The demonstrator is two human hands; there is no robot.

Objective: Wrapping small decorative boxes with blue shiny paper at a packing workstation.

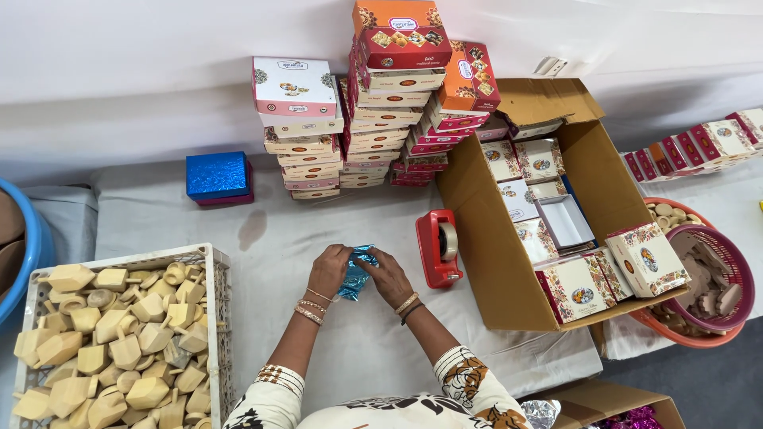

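From the head camera, looking down, the left hand (329, 270) and the right hand (389, 276) meet over the grey-covered tabletop (278, 238), both closed on a crumpled piece of shiny blue foil (357, 270) held between them; the fingers of each hand curl around the foil's sides, so that only its middle and upper edge show. Taking the red tape dispenser (439, 248) as the landmark, the foil and both hands are just to its left, near but not touching it. Farther left of the dispenser, at the tabletop's edge, stands a white plastic crate (213, 262) heaped with pale wooden spinning tops (119, 342). Behind the dispenser and to its left rise stacks of printed sweet boxes (373, 119) in white, red and orange, set against the wall, and well to the left of those lies a small blue glittery box (217, 175). Just right of the dispenser, touching or nearly touching it, an open cardboard carton (493, 262) holds more printed boxes, some upright, one open and empty. Beyond the carton, far right of the dispenser, a maroon basket (735, 270) sits inside an orange tub (675, 334), both holding pale wooden pieces.
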